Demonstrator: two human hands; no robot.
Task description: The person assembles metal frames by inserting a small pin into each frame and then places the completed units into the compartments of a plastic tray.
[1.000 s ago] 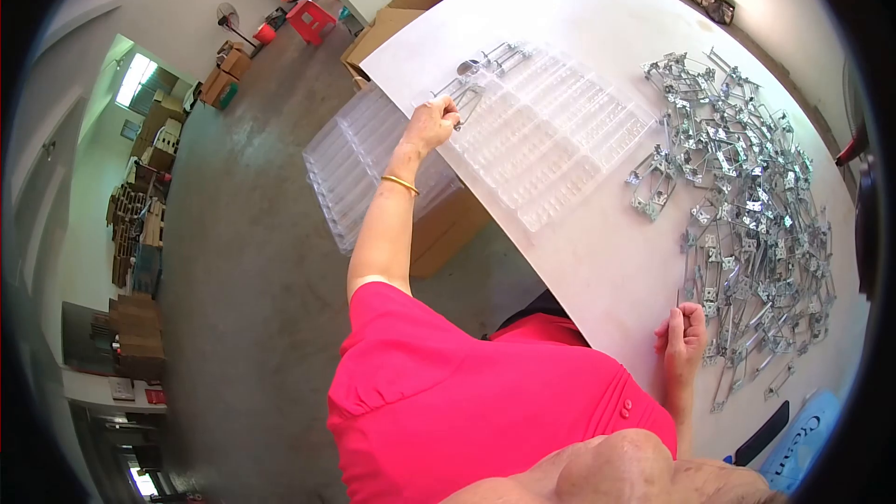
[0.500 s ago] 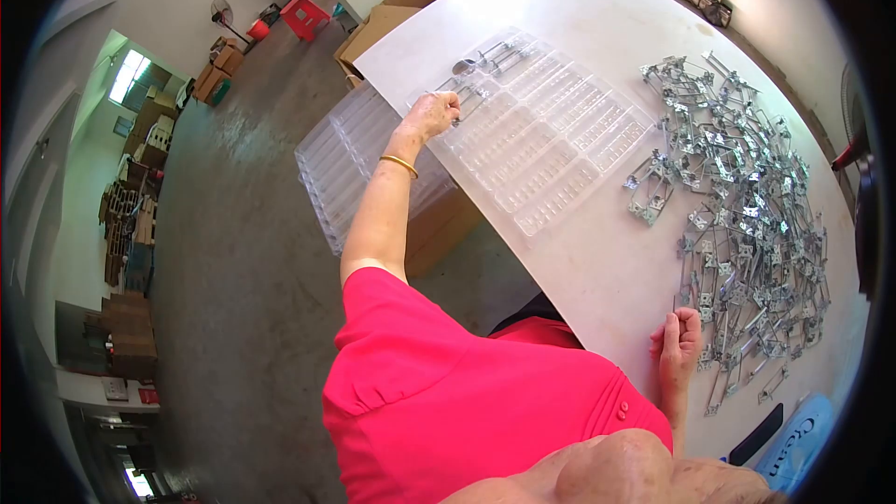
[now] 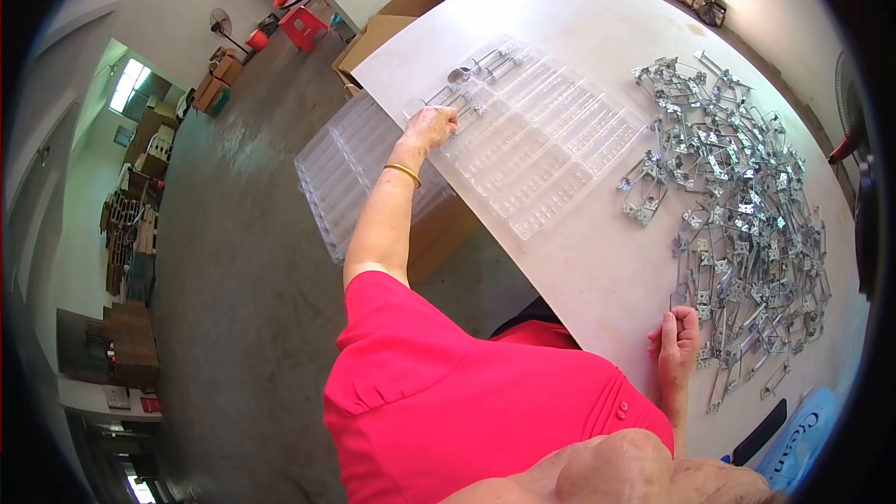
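My left hand [image 3: 430, 129], with a gold bangle at the wrist, reaches to the near left corner of a clear plastic tray [image 3: 534, 213] with many compartments. Its fingers are closed on the end of a silvery metal fitting [image 3: 469, 110] with thin rods, lying in a tray compartment. More metal fittings [image 3: 499, 60] lie in the compartment behind it, next to a round shiny piece [image 3: 458, 76]. My right hand [image 3: 676, 341] rests on the table by the pile of metal fittings [image 3: 737, 215], its fingertips pinching a thin dark rod [image 3: 670, 302].
Stacked clear trays [image 3: 350, 168] stand below the table's left edge, beside an open cardboard box [image 3: 411, 7]. At the lower right of the white table [image 3: 597, 289] lie a dark flat object [image 3: 761, 432] and a blue packet [image 3: 801, 439]. A fan [image 3: 845, 131] stands at the right.
My left hand has drawn slightly back toward me, and more of the fitting at its fingertips shows in the tray. My right hand has hardly moved. The view has shifted slightly.
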